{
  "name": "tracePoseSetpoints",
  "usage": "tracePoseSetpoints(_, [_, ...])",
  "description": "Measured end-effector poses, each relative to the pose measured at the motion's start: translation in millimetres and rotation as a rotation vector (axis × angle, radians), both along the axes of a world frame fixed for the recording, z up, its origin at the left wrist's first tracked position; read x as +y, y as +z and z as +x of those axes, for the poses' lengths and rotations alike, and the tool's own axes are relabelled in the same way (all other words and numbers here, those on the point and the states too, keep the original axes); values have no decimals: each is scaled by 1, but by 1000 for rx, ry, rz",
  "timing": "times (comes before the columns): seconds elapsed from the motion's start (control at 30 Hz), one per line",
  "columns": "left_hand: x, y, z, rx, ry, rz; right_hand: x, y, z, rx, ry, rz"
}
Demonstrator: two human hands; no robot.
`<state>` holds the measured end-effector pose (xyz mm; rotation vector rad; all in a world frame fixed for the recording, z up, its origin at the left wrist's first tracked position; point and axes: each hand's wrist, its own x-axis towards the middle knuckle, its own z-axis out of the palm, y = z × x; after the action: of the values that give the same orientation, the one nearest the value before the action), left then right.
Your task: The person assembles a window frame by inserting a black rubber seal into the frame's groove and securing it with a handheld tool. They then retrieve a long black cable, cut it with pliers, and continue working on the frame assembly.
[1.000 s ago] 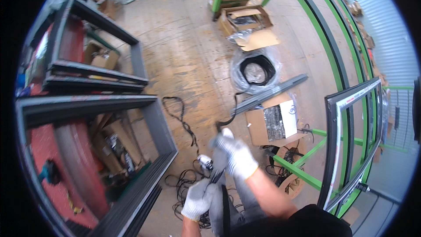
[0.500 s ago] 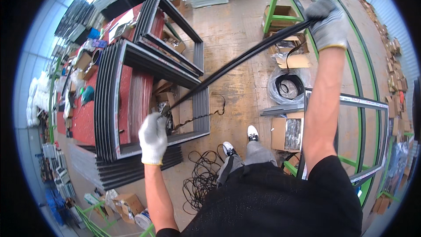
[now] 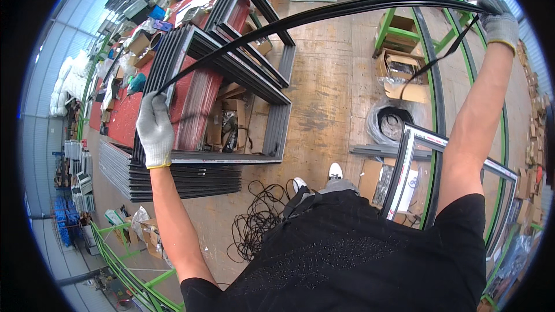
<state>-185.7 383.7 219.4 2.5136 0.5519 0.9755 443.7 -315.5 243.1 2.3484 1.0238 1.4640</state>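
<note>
A bundle of long black rubber strips (image 3: 324, 7) stretches in a high arc between my two gloved hands. My left hand (image 3: 154, 130), in a grey-white knit glove, is closed round one end, over the stacked dark window frames (image 3: 165, 60). At the far right my right hand (image 3: 499, 20), gloved the same way, grips the other end with my arm stretched out. A loose tail of strip hangs down below my right hand. Near the right forearm leans a rectangular frame (image 3: 404, 164) with white edge tape.
Tangled black strip (image 3: 257, 219) lies on the floor by my feet. A red-topped table (image 3: 124, 112) stands left behind the frames. On the right are a green metal rack (image 3: 503, 138), a plastic-wrapped coil (image 3: 395, 121) and open cardboard boxes (image 3: 404, 69).
My hands have moved farther apart, left hand leftward and up, right hand to the right. The strips, straight before, now bow upward across the view, which has shifted a little.
</note>
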Motion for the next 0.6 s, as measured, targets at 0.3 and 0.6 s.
tracePoseSetpoints(0.3, [-55,122,13,-372,-31,-186,42,31,-19,1468,1225,2013])
tracePoseSetpoints(0.6, [-64,181,22,-488,8,34,102,12,-40,1699,1351,2036])
